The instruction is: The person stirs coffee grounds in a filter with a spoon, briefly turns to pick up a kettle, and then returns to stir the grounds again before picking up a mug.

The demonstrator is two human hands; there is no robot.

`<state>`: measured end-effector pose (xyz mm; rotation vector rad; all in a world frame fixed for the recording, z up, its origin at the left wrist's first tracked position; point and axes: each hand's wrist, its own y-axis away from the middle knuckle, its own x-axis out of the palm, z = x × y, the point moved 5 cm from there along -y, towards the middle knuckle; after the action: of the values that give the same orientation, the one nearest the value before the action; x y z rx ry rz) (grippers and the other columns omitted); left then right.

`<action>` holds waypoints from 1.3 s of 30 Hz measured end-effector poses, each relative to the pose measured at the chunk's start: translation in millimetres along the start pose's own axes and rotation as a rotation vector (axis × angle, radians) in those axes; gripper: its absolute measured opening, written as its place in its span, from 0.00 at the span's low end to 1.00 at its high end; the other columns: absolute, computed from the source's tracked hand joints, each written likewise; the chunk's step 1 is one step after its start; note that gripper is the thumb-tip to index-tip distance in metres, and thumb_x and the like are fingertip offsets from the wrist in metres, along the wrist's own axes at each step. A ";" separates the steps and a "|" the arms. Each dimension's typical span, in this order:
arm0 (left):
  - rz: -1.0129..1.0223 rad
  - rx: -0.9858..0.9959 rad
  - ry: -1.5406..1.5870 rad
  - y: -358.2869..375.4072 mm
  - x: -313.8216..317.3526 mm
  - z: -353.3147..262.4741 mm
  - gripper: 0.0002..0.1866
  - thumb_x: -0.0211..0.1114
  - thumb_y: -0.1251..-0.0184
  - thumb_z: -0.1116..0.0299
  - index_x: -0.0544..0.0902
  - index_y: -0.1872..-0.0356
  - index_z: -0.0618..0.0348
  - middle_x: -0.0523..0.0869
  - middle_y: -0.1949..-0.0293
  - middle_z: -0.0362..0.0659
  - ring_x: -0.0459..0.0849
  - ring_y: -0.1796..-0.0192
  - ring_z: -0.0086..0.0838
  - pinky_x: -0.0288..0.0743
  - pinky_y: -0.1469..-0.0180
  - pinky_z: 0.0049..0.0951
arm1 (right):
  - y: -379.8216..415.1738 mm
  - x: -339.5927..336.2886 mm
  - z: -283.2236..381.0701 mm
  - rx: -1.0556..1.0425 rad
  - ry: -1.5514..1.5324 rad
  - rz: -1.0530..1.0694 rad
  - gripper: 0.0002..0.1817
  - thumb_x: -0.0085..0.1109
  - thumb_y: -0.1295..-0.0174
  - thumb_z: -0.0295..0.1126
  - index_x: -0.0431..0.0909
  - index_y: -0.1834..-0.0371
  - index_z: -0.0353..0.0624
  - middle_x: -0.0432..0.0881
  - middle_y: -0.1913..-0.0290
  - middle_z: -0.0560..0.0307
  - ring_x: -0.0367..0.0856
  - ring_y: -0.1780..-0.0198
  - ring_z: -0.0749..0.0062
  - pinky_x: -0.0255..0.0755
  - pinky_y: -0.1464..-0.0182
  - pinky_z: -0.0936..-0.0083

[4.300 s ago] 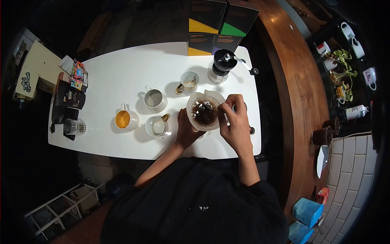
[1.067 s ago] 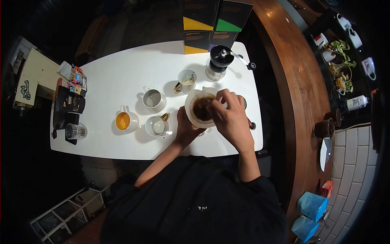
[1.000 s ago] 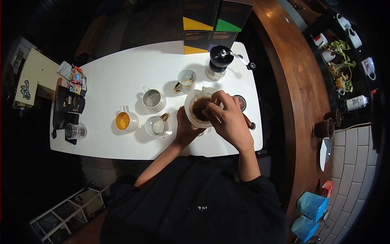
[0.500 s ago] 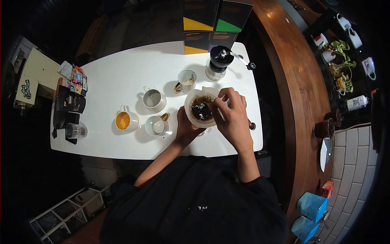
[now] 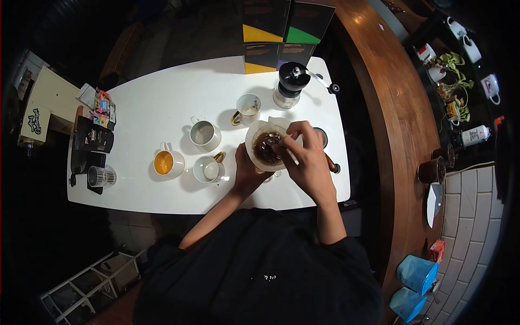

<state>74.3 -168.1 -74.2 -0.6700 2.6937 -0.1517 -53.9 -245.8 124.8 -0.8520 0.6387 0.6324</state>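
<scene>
A pale coffee filter (image 5: 251, 145) with dark, wet coffee in it is at the right part of the white table (image 5: 146, 119). My left hand (image 5: 248, 172) wraps round its left and lower side. Over the filter's right side, my right hand (image 5: 307, 160) has its fingers pinched together at the coffee; what they hold is too small to make out. Left of the filter stand a grey-white mug (image 5: 205, 135), a gold-handled cup (image 5: 207, 169) and a mug with an orange inside (image 5: 169, 163). Another gold-handled cup (image 5: 248, 109) is just behind it.
A hand grinder (image 5: 290, 86) stands behind the filter, before dark upright boxes (image 5: 279, 57). A ribbed glass (image 5: 102, 176) and black packets (image 5: 98, 137) lie at the table's left end. A wooden counter (image 5: 374, 108) runs along the right, with blue bags (image 5: 417, 273).
My right hand has shifted slightly, its fingers lower and a little left over the coffee. The coffee's surface looks different. My left hand stays round the filter.
</scene>
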 end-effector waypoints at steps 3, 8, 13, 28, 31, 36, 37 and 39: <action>-0.020 0.011 -0.007 0.9 0.1 -1.5 0.47 0.86 0.46 0.52 0.73 0.28 0.60 0.76 0.37 0.51 0.71 0.33 0.50 0.61 0.28 0.54 | -1.2 -2.3 -1.5 0.034 0.060 -0.028 0.09 0.77 0.39 0.27 0.86 0.58 0.42 0.77 0.48 0.54 0.78 0.48 0.58 0.71 0.42 0.60; -0.004 0.068 -0.002 -3.1 -2.3 -14.9 0.46 0.85 0.46 0.52 0.74 0.28 0.59 0.77 0.38 0.50 0.72 0.34 0.50 0.62 0.29 0.54 | 0.7 4.4 -3.0 -0.023 -0.028 0.075 0.08 0.75 0.36 0.32 0.85 0.59 0.43 0.76 0.49 0.56 0.77 0.49 0.57 0.69 0.44 0.59; -0.043 0.042 -0.022 -2.0 -3.0 -16.6 0.43 0.84 0.45 0.49 0.77 0.30 0.57 0.80 0.36 0.49 0.73 0.35 0.48 0.62 0.30 0.54 | 0.4 0.3 -7.1 0.033 0.110 -0.051 0.08 0.75 0.36 0.32 0.86 0.59 0.43 0.77 0.50 0.56 0.77 0.48 0.58 0.68 0.43 0.59; -0.041 0.034 0.037 -6.3 -5.8 -30.4 0.39 0.83 0.41 0.50 0.80 0.32 0.56 0.85 0.39 0.45 0.76 0.38 0.41 0.62 0.32 0.46 | -0.3 4.8 -4.7 0.000 0.030 0.084 0.09 0.75 0.37 0.32 0.85 0.58 0.42 0.77 0.50 0.57 0.77 0.47 0.59 0.67 0.41 0.59; -0.029 0.017 -0.001 -3.8 -4.1 -25.0 0.39 0.82 0.41 0.49 0.79 0.31 0.56 0.84 0.37 0.44 0.74 0.36 0.41 0.61 0.31 0.47 | 0.6 6.9 -4.2 -0.007 0.042 0.111 0.10 0.74 0.38 0.31 0.86 0.57 0.42 0.77 0.48 0.56 0.77 0.45 0.59 0.67 0.39 0.59; -0.019 0.058 0.002 -5.2 -3.7 -25.8 0.41 0.82 0.42 0.48 0.79 0.30 0.56 0.84 0.36 0.44 0.73 0.36 0.42 0.61 0.30 0.47 | 2.8 4.8 -4.9 -0.017 0.138 0.090 0.11 0.76 0.41 0.30 0.87 0.56 0.43 0.78 0.47 0.57 0.77 0.45 0.59 0.67 0.38 0.59; -0.028 0.058 -0.007 -5.0 -3.4 -25.4 0.41 0.82 0.42 0.48 0.79 0.30 0.56 0.85 0.37 0.44 0.73 0.36 0.43 0.61 0.30 0.47 | 2.6 3.1 -3.8 -0.026 0.168 0.069 0.12 0.78 0.43 0.29 0.87 0.57 0.44 0.79 0.47 0.58 0.78 0.46 0.60 0.67 0.39 0.59; -0.033 0.056 0.011 -4.0 -3.2 -25.7 0.41 0.82 0.42 0.48 0.79 0.30 0.55 0.85 0.36 0.43 0.74 0.36 0.43 0.61 0.30 0.48 | 3.4 2.0 -5.3 -0.033 0.169 0.086 0.12 0.78 0.43 0.29 0.87 0.57 0.44 0.79 0.47 0.58 0.78 0.46 0.60 0.68 0.38 0.59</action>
<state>69.2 -169.7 -48.5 -0.6981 2.6796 -0.2396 -56.4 -247.9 119.1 -0.9184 0.8229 0.6540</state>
